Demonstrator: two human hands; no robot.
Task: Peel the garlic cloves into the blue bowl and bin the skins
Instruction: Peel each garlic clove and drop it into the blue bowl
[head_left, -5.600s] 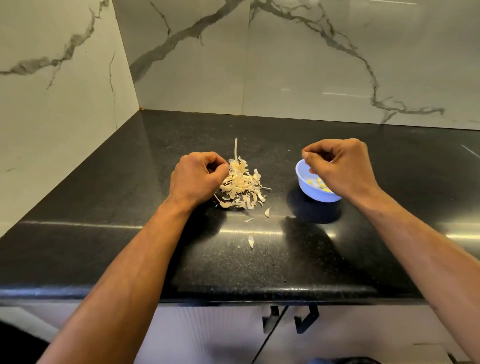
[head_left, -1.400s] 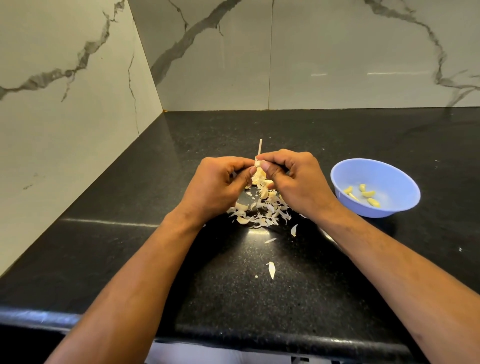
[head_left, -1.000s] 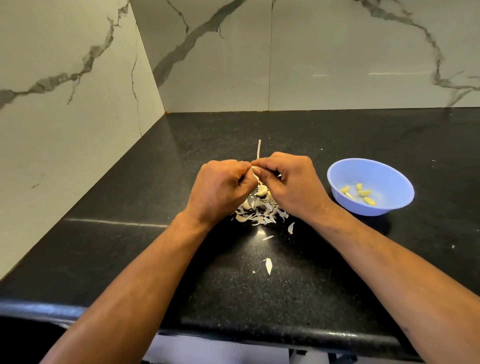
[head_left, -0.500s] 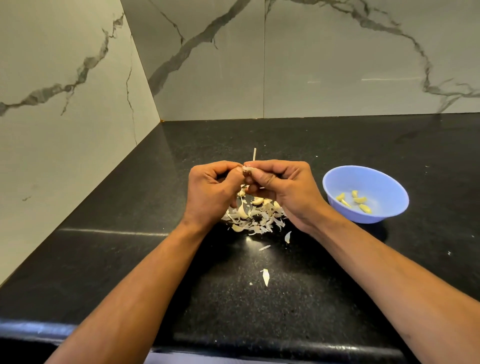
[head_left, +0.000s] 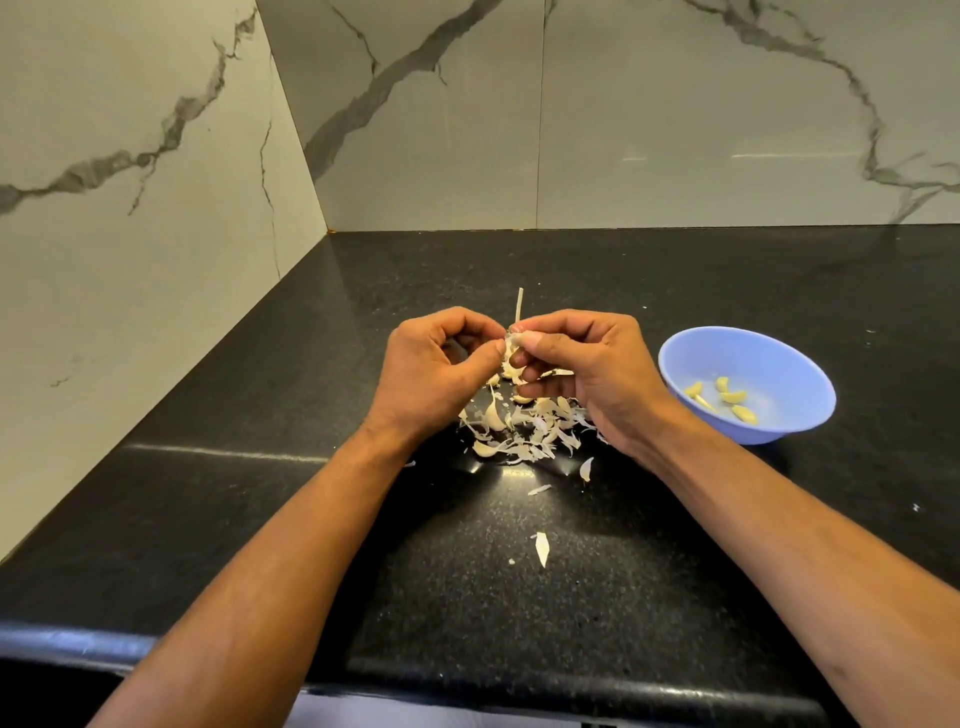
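A: What are the hands doing?

B: Both are raised just above the counter, fingertips meeting. The left hand has its fingers curled, and its thumb and forefinger pinch a garlic clove from the left. The right hand is curled too and pinches the same clove from the right, thumb on the near side.

A: Is the clove peeled?

B: I can't tell. It looks pale and papery where it shows between the fingertips, but most of it is hidden.

A: And the skins?

B: A loose pile of skins lies on the black counter right below the hands, partly under the right palm. A few stray flakes sit nearer the front edge, one of them well apart from the pile. A thin pale stalk pokes up just beyond the fingertips, on the far side.

A: Where is the bowl?

B: The blue bowl stands on the counter to the right of the right hand, near it but not touching. A few yellowish peeled cloves lie on its bottom.

A: Anything else?

B: Marble-patterned walls meet in a corner at the far left of the counter.
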